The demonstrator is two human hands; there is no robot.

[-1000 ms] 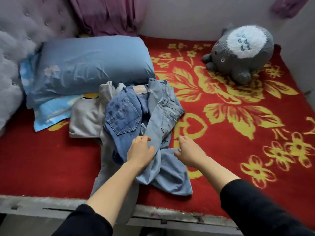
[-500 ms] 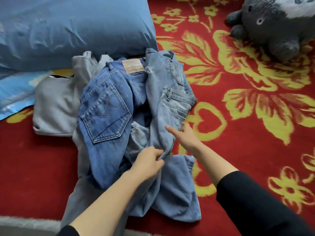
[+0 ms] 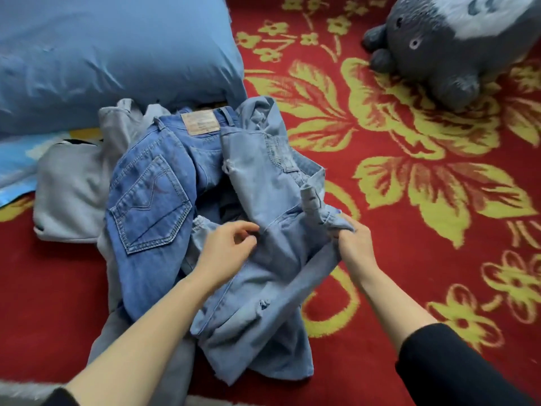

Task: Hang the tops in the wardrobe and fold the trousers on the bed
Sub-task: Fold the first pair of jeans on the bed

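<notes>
**Now: your right hand [image 3: 355, 247] has the light-wash jeans [image 3: 263, 177]**

Here the trousers lie in a loose heap on the red floral blanket [image 3: 44, 288] that covers the bed [image 3: 17, 389], near its front edge. The light-wash jeans are crumpled on the right of the heap, with one leg trailing toward you. Your right hand is at their right edge. Its fingers [image 3: 344, 234] are curled round a bunched fold of the pale denim, thumb on top, so that hand holds the jeans firmly.

Your left hand [image 3: 225, 247] sits over the middle of the same pair. Its fingers [image 3: 248, 227] are loosely curled, and no cloth shows between them (whether the palm rests on the denim or hangs just above it, you cannot tell from this view).

The darker blue jeans [image 3: 146, 273] lie touching the pale pair on its left and partly overlap it. They lie back side up, with a back pocket [image 3: 149, 206] facing you and a tan waistband patch [image 3: 200, 123] at the far end. A grey garment [image 3: 70, 194] lies under and to the left of them, rumpled, and a strip of it runs down toward the bed's edge beneath your left forearm.

Behind the heap a blue pillow [image 3: 117, 54] touches the far end of the clothes. A grey plush toy [image 3: 439, 54] sits well apart at the far right of the blanket. Your right forearm ends in a black sleeve [image 3: 453, 367] pushed up from the wrist.
</notes>
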